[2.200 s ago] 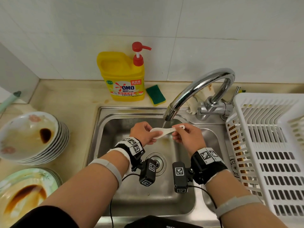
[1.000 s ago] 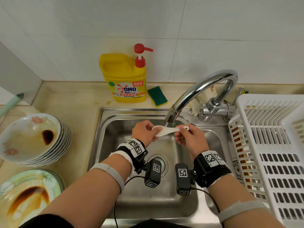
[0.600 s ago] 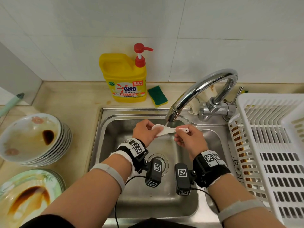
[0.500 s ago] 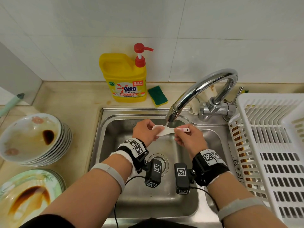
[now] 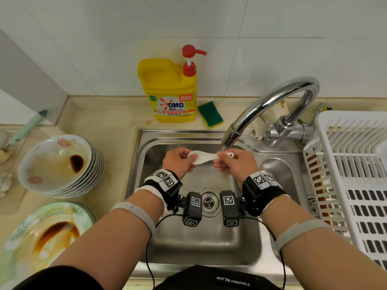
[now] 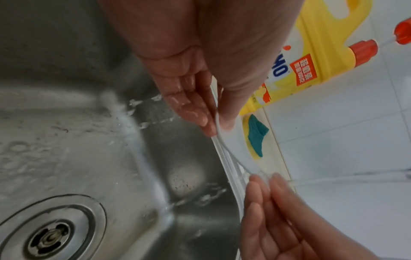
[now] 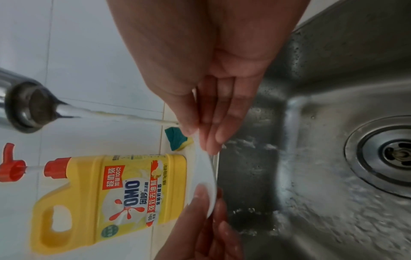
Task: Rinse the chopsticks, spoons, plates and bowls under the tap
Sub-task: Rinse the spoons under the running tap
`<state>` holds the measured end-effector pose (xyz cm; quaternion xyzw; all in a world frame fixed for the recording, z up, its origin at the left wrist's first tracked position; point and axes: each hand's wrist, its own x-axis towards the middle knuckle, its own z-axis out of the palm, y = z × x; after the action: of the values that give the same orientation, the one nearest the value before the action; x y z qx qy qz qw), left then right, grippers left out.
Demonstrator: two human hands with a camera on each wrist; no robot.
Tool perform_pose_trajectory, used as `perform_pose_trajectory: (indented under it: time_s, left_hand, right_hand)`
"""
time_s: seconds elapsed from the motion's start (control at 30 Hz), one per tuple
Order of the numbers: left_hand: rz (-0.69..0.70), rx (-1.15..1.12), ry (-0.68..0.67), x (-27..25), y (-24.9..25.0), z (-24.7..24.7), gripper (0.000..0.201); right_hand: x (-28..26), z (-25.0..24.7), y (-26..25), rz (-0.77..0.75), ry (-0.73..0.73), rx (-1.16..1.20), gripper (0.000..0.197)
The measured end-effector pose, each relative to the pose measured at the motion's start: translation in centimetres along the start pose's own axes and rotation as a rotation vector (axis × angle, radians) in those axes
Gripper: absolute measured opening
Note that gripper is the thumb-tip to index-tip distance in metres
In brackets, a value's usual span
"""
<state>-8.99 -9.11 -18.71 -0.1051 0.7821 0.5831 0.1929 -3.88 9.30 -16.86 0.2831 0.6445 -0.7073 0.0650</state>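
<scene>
The white ceramic spoon (image 5: 202,158) lies level under the tap (image 5: 232,137). The left hand (image 5: 178,163) pinches its bowl. The right hand (image 5: 234,166) pinches its handle.

a white ceramic spoon (image 5: 202,158) lies roughly level between the hands, bowl end pinched in the left hand (image 5: 177,162), handle end pinched in the right hand (image 5: 236,165), right under the tap (image 5: 230,137), water running onto it near the right fingers. well left of the hands, sauce-stained bowls (image 5: 60,164) stand stacked, with soiled plates (image 5: 41,233) nearer the person.
</scene>
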Motion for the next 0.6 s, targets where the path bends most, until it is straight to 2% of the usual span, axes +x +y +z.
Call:
perform_pose_trajectory:
  time_s: [0.13, 0.27, 0.4, 0.6]
  left_hand:
    - [-0.023, -0.038, 0.042, 0.52, 0.09, -0.78, 0.006]
    - [-0.029, -0.056, 0.019, 0.69, 0.06, -0.66, 0.006]
    - [-0.024, -0.044, 0.004, 0.71, -0.08, -0.28, 0.008]
    - [-0.011, -0.018, 0.005, 0.66, -0.01, -0.27, 0.008]
  right_hand:
    - [-0.73, 0.72, -0.42, 0.076, -0.109, 0.150, 0.025]
    - [-0.98, 0.61, -0.31, 0.103, -0.082, 0.233, 0.032]
    - [-0.91, 0.47, -0.30, 0.087, -0.069, 0.318, 0.022]
    - [-0.79, 0.65, -0.23, 0.051, 0.009, 0.228, 0.010]
